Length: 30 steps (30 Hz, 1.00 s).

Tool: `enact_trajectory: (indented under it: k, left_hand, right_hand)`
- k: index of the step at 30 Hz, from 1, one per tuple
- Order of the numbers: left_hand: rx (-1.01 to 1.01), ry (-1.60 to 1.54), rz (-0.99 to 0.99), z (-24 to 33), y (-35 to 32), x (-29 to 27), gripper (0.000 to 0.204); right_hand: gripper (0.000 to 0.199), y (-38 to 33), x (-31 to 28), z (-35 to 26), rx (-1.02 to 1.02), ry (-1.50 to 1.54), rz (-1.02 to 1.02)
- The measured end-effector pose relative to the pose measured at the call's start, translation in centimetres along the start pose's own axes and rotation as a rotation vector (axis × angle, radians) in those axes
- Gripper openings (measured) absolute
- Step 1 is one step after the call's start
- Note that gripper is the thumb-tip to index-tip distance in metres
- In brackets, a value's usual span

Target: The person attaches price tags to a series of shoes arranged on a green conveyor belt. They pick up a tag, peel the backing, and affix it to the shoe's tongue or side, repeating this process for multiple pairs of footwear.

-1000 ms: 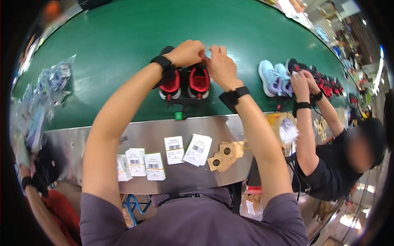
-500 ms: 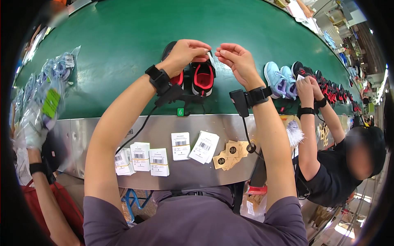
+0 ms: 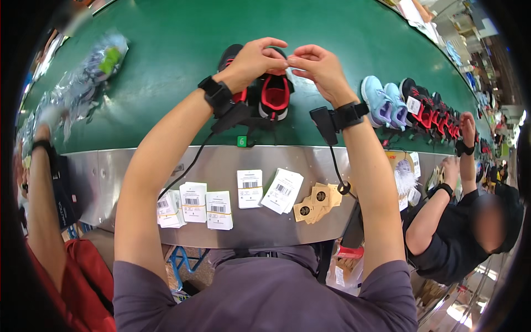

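Observation:
A pair of black sneakers with red linings stands on the green belt in front of me; the right-hand sneaker shows its red opening, and the left-hand one is largely covered by my left hand. Over the shoes, my left hand and my right hand meet with fingertips pinched together. What they pinch is too small to make out. A white tag partly shows below my right fingers, beside the right-hand sneaker; its string cannot be seen.
On the metal ledge lie banded stacks of white barcode tags and brown tags. Light-blue sneakers and a row of black-red sneakers stand rightward. Bagged shoes lie left. Co-workers' arms flank me.
My hands have come together over the shoes, where before a gap parted their fingertips. The co-worker on the right has drawn their hands away from the shoe row. Bagged shoes at left moved farther away.

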<state>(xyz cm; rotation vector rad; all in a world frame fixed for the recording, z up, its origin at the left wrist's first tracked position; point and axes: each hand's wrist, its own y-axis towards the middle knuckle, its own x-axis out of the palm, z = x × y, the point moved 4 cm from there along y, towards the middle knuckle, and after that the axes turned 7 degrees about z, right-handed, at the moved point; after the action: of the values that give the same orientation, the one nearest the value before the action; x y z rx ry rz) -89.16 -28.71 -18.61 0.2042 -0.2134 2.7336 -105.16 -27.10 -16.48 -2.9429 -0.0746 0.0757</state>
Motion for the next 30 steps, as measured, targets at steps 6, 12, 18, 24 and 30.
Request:
enact_trajectory:
  k: [6,12,18,24,30]
  left_hand:
    - [0.004,-0.041,-0.020,-0.4,-0.1,-0.6,0.046]
    - [-0.016,0.031,0.010,0.0,-0.4,-0.9,0.042]
    - [0.275,0.365,0.224,2.4,-3.1,0.0,0.029]
    - [0.175,0.606,0.036,4.3,-13.2,4.3,0.038]
    - [0.147,0.937,-0.072,-1.2,-17.0,7.1,0.037]
  right_hand:
    - [0.024,0.5,0.5,0.1,-0.105,-0.083,-0.009]
    - [0.022,0.0,1.1,-0.6,-0.122,-0.173,-0.016]
    - [0.024,-4.7,0.5,-5.4,-0.704,-0.895,0.277]
    - [0.014,-20.7,-2.8,-10.1,-0.450,-1.052,0.228]
    - [0.027,-26.9,-4.6,3.3,-0.061,-1.147,0.168]
